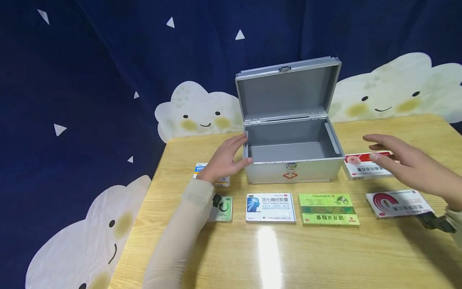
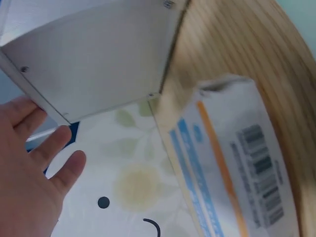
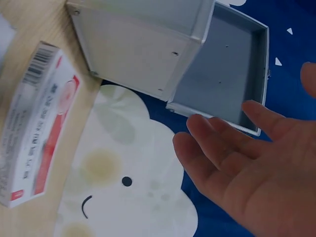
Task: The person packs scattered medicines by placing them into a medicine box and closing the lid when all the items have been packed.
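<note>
A silver first-aid case [image 1: 314,170] with a red cross stands on the table, its lid [image 1: 288,92] raised and its grey inside bare. My left hand [image 1: 225,158] is at the case's left end, fingertips at the upper rim, thumb near the front corner. In the left wrist view its fingers [image 2: 54,143] lie by the edge of the case's side wall [image 2: 98,64]. My right hand [image 1: 404,160] hovers right of the case, fingers spread and holding nothing. Beneath it lies a red-and-white medicine box [image 1: 364,170], also seen in the right wrist view.
In front of the case lie a green box [image 1: 225,210] partly behind my left sleeve, a white-and-blue box [image 1: 270,208], a yellow-green box [image 1: 328,209] and a white box with a red arc [image 1: 398,204]. A blue-and-orange striped box [image 1: 221,181] is under my left hand. A navy curtain [image 1: 202,48] hangs behind.
</note>
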Motion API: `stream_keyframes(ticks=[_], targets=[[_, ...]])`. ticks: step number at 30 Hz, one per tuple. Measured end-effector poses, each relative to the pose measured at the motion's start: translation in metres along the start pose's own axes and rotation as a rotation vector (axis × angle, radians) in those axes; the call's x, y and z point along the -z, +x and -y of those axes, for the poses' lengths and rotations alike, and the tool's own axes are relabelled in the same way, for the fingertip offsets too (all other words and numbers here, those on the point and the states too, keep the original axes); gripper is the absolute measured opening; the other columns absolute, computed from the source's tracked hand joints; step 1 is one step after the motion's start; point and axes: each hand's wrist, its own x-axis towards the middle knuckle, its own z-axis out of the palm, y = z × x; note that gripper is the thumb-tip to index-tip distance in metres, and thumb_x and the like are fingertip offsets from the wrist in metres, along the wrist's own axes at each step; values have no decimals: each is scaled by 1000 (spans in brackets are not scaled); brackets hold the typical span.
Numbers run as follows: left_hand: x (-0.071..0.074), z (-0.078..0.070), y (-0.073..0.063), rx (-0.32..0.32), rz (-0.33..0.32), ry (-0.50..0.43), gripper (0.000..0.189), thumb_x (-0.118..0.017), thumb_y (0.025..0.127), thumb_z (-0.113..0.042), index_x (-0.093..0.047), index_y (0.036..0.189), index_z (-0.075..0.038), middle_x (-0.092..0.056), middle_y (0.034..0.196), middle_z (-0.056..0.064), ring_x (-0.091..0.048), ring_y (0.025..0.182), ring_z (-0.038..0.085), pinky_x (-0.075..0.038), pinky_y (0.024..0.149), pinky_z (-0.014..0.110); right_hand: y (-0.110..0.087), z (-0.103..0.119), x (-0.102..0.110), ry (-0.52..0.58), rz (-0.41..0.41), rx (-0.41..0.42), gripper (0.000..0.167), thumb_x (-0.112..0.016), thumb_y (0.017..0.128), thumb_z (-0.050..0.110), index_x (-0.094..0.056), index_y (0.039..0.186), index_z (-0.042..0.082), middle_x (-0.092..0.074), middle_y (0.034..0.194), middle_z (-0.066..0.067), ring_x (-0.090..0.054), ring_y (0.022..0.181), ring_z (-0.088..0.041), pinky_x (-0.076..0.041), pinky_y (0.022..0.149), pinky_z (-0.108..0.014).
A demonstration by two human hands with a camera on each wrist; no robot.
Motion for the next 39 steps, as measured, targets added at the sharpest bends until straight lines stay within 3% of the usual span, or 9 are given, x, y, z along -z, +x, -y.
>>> stream_keyframes(ticks=[2, 6, 8, 11, 13, 14, 18, 25, 39], targets=[[0, 1, 0, -8, -13, -2, 77, -53, 92, -55, -36, 154, -12, -26, 166, 0, -25, 153, 25, -22, 124, 50, -3, -3, -2, -16, 6, -16, 55, -53, 103, 29, -36, 152, 12, -43, 149, -23, -46, 117, -12, -26, 74, -1], [-3, 4, 0, -13, -41, -17, 76, -55, 91, -55, -39, 152, -12, -29, 165, -1, -28, 152, 24, -23, 124, 50, -9, -11, -6, -29, -3, 4, 53, -55, 102, 27, -41, 149, 9, -45, 146, -22, -39, 110, 13, -26, 75, 1], [-6, 6, -1, -14, -54, -32, 75, -56, 91, -54, -40, 152, -12, -30, 164, -1, -28, 152, 24, -24, 124, 49, -11, -14, -7, -45, 14, 11, 52, -55, 102, 27, -42, 147, 7, -45, 146, -24, -41, 116, 11, -34, 81, -4], [-9, 8, -3, -17, -68, -52, 75, -57, 92, -53, -40, 151, -12, -30, 164, -1, -29, 151, 24, -25, 123, 50, -15, -16, -9, -89, 48, 12, 51, -55, 102, 27, -43, 146, 5, -45, 144, -27, -52, 124, -22, -50, 85, -28], [-10, 7, -3, -17, -71, -54, 74, -57, 91, -53, -41, 151, -12, -30, 164, 0, -29, 151, 24, -25, 123, 51, -16, -17, -9, -117, 68, 0, 52, -54, 102, 28, -42, 145, 3, -44, 144, -29, -51, 115, -47, -50, 81, -42], [-9, 7, -3, -17, -71, -51, 74, -57, 92, -53, -40, 151, -12, -30, 164, -1, -29, 151, 24, -25, 123, 51, -17, -17, -9, -120, 73, -6, 52, -54, 102, 28, -42, 145, 2, -44, 143, -30, -51, 115, -48, -50, 80, -50], [-10, 6, -2, -3, -56, -52, 75, -56, 92, -55, -39, 152, -14, -28, 165, -4, -28, 152, 23, -24, 123, 50, -21, -22, -10, -155, 68, -28, 53, -57, 101, 29, -44, 144, 0, -47, 138, -30, -53, 109, -44, -50, 75, -40], [-12, 9, -5, 3, -68, -89, 74, -55, 92, -54, -36, 154, -18, -25, 166, -6, -27, 152, 22, -24, 123, 49, -25, -29, -12, -171, 114, -68, 55, -57, 101, 32, -42, 143, 0, -45, 138, -33, -50, 114, -51, -46, 85, -68], [-15, 9, -7, 18, -66, -147, 71, -57, 93, -53, -35, 154, -25, -23, 166, -10, -26, 153, 20, -27, 122, 50, -26, -47, -14, -232, 168, -143, 63, -55, 101, 40, -42, 141, -7, -47, 132, -39, -51, 110, -54, -49, 81, -64]])
